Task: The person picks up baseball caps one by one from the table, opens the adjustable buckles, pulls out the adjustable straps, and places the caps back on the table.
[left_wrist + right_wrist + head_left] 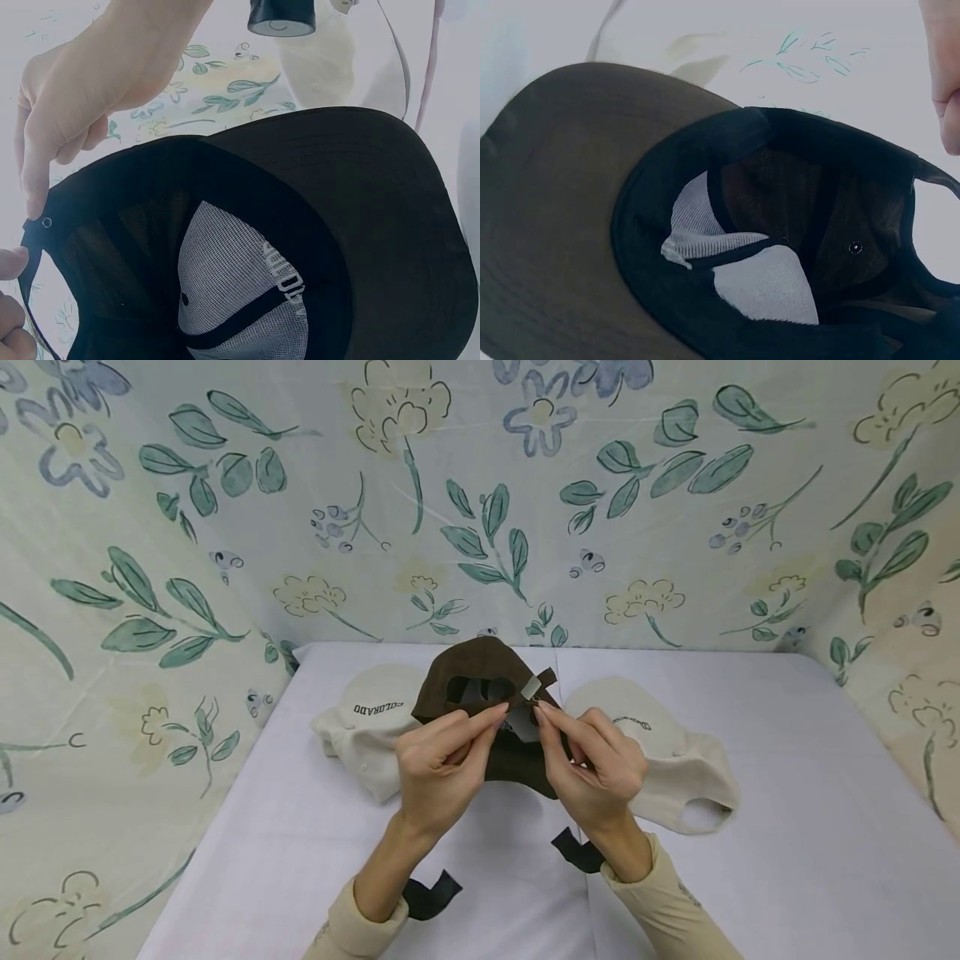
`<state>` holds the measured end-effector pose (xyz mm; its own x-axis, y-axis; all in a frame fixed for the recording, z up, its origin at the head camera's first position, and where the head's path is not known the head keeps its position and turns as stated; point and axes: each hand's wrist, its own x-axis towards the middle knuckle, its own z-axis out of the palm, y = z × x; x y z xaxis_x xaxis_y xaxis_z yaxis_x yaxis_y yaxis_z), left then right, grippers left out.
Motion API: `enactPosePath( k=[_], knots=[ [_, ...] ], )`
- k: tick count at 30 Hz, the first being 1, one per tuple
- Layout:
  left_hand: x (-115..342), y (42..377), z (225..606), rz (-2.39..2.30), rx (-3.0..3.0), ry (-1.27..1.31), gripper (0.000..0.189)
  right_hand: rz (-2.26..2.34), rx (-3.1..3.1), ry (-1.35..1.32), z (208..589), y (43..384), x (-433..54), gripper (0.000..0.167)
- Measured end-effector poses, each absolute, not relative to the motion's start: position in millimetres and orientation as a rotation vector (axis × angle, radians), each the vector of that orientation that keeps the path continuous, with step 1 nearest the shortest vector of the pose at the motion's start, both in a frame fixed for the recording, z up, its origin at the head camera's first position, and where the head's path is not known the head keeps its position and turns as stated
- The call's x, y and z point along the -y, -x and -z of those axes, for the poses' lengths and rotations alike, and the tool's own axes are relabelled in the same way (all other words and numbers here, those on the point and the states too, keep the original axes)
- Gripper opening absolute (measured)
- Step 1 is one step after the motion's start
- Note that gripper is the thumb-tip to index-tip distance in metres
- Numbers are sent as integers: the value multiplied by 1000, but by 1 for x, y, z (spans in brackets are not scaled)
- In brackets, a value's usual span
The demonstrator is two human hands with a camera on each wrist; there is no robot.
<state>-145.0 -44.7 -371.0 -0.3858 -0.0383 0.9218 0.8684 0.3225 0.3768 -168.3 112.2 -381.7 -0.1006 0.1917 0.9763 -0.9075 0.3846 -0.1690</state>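
Note:
A dark brown baseball cap [480, 660] is held up in front of me, its rear opening and adjuster strap toward me and its brim low. My left hand [442, 768] pinches the strap between thumb and forefinger. Just right of it, my right hand [596, 764] pinches the cap's back edge beside a silvery buckle [531, 687], where a short strap end sticks up. Inside the cap, the right wrist view shows white mesh lining [769, 285] and a dark sweatband. The wide brim [405, 225] fills the right side of the left wrist view.
An off-white cap [367, 689] marked COLORADO lies behind on the left. Another pale cap [678, 768] lies on the right, its back opening toward me. Both rest on a white-covered table [795, 860]. A floral cloth [480, 435] hangs behind and at the sides.

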Motion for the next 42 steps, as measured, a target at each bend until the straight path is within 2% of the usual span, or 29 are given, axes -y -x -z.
enactPosePath(
  k=[13,42],
  knots=[
    [45,146,371,1214,1649,767,21,-1011,1328,-792,379,172,-114,17],
    [44,147,369,1204,1690,768,21,-984,1371,-757,379,179,-118,19]
  ],
)
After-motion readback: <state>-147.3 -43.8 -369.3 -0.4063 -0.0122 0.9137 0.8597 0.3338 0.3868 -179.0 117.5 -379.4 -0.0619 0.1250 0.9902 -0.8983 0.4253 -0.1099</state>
